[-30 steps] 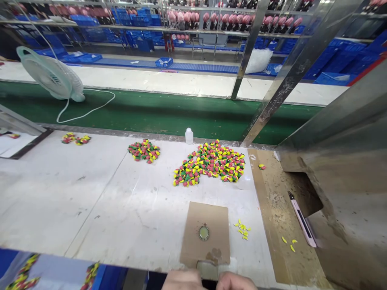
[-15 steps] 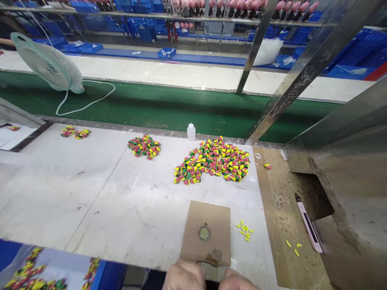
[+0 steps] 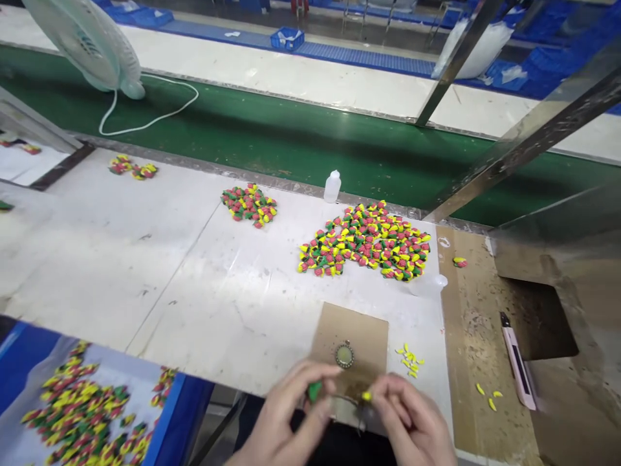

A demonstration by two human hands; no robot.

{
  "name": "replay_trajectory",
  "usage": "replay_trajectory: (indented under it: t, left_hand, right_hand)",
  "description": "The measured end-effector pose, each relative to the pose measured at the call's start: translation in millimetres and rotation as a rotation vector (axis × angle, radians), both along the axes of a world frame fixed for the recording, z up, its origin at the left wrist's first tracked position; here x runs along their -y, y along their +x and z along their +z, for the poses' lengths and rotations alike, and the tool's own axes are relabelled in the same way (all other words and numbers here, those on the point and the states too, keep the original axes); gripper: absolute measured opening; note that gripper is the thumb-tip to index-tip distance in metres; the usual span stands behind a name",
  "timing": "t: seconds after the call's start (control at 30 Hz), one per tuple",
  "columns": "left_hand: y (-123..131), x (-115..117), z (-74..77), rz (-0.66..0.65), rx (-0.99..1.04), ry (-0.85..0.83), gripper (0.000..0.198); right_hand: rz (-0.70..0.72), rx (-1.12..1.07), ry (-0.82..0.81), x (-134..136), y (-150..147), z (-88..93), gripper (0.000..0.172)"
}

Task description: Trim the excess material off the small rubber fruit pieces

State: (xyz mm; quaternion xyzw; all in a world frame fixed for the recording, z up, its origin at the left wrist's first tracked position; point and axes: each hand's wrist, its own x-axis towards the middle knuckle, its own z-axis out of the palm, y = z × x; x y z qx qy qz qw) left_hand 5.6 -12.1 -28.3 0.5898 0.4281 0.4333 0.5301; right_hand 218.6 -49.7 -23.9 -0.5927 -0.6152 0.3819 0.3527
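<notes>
My left hand (image 3: 294, 417) pinches a small green piece (image 3: 314, 390) between thumb and fingers; part of it is hidden. My right hand (image 3: 414, 417) is closed, its thumb and forefinger holding a tiny yellow piece (image 3: 367, 396). Both hands are at the near edge of a brown cardboard sheet (image 3: 359, 318). On the sheet lies a round dish like a bottle cap (image 3: 345, 355), with a ridged rim. Several small curved yellow pieces (image 3: 410, 362) lie to the right of the cardboard.
Beyond the cardboard spreads a large pile of red, yellow and green pieces (image 3: 369, 239), with a smaller pile (image 3: 250, 205) leftward. A small white bottle (image 3: 332, 188) stands behind. A pink cutter (image 3: 518, 366) lies right. A lined blue bin (image 3: 167, 414) sits lower left, a fan (image 3: 92, 45) upper left.
The view has tilted downward. Both hands have come up over the cardboard's near edge, and the green and yellow pieces now show in their fingers. A clear bottle now shows lying beside the large pile.
</notes>
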Motion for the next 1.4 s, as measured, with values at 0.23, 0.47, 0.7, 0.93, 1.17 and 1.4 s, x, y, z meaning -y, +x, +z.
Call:
replay_trajectory:
  t: [0.23,0.47,0.7,0.93,1.17,1.4]
  left_hand:
    - [-40.3,-18.9,2.0,0.113,-0.075,-0.274,0.024]
    - [-44.3,-22.9,0.2,0.173,-0.065,-0.117,0.018]
    - [-46.2,-28.0,2.1,0.168,-0.01,-0.057,0.032]
    - [-50.9,-31.8,2.4,0.19,0.151,-0.265,0.027]
    - [-56.2,-28.1,-3.8,0.183,0.418,-0.568,0.03]
    - [-49.2,-20.6,9.3,0.111,0.629,-0.646,0.038]
  right_hand:
    - [0.306,0.571,0.361,-50.0,11.8,2.7,0.023]
    - [0.425,0.77,0.396,-49.2,6.0,8.6,0.026]
    - [0.433,0.83,0.427,-50.4,3.7,12.1,0.029]
    - [0.404,0.842,0.413,-56.7,2.3,14.9,0.028]
    - [0.443,0.859,0.426,-61.5,-3.4,16.1,0.032]
    - [0.433,0.754,0.415,-59.8,-0.5,22.3,0.029]
